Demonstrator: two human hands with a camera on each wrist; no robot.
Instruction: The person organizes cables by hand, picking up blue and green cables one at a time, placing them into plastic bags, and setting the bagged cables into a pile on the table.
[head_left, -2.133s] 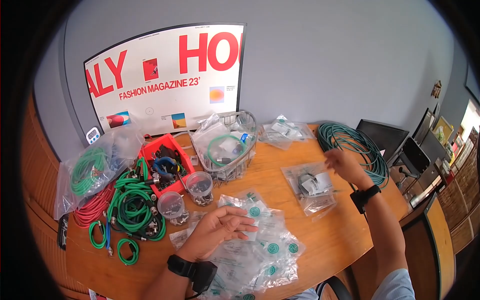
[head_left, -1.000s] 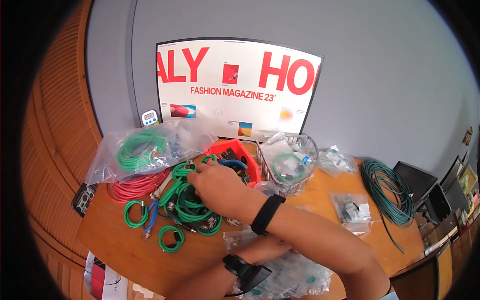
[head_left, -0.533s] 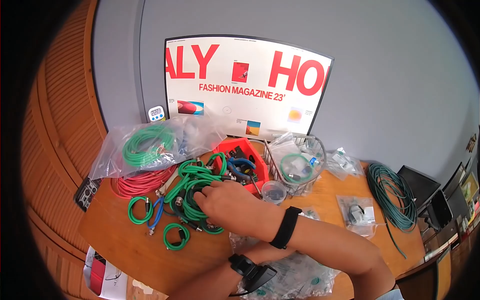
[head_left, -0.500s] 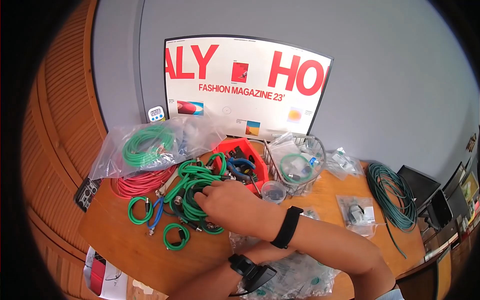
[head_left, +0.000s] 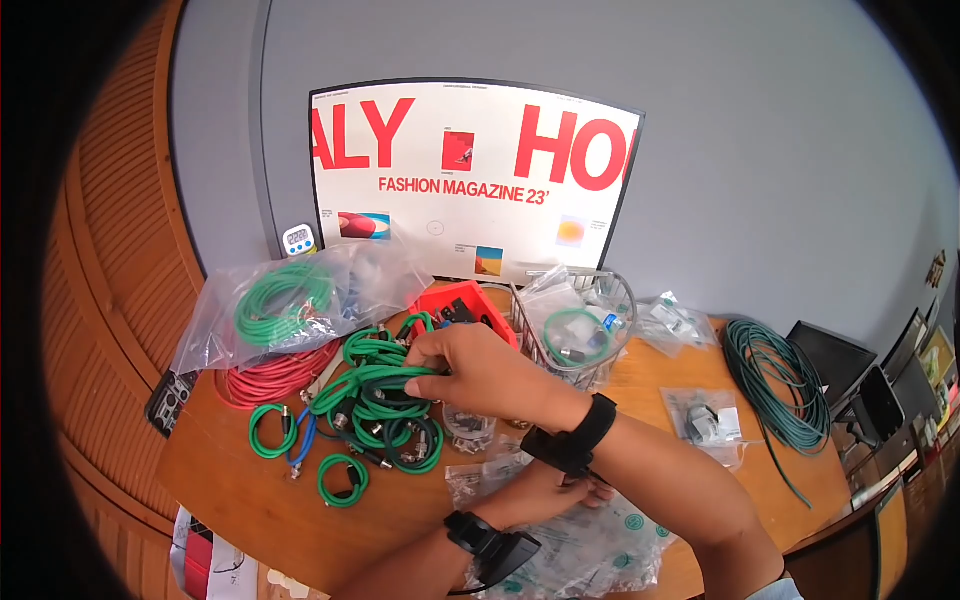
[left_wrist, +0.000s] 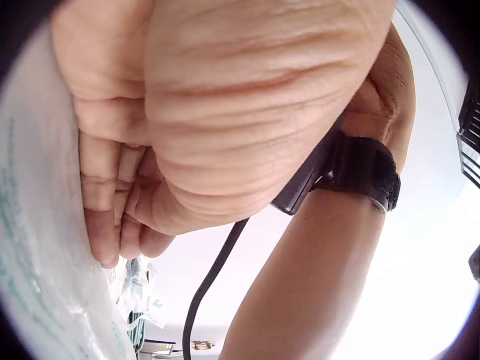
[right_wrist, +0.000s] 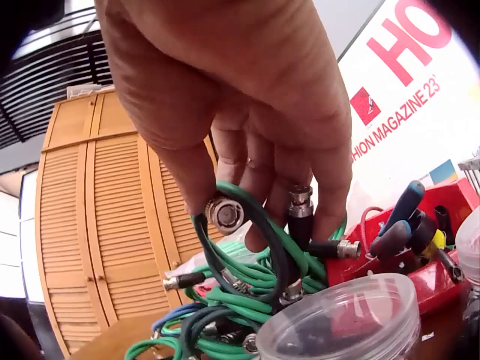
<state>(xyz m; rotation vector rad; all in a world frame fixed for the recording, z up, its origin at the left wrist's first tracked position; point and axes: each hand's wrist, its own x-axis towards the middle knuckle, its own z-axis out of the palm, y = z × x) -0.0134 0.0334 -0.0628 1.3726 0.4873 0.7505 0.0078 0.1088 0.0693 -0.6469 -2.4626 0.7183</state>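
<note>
My right hand [head_left: 475,375] pinches a coiled green BNC cable [head_left: 360,380] between thumb and fingers, over the pile of green cables [head_left: 415,460]. In the right wrist view, a metal BNC connector [right_wrist: 226,214] sits by the thumb, and another connector [right_wrist: 301,202] hangs among the fingers. Dark cable loops mix with the green there. My left hand [head_left: 540,495] is low over the clear plastic bags [head_left: 610,555], partly covered by the right forearm. Seen from the left wrist, its fingers [left_wrist: 101,225] are loosely bent, with bag film beside them.
A red bin [head_left: 425,300] with pliers stands behind the pile, next to a clear round container [head_left: 468,425] and a wire basket [head_left: 575,370]. Bagged green cable [head_left: 280,310] and red cable [head_left: 275,378] lie left. A dark green coil [head_left: 770,385] and a packed bag [head_left: 705,415] lie right.
My right hand has swung from the packed bag at the right across to the cable pile, reached in, and now lifts a coil. My left hand has stayed over the plastic bags.
</note>
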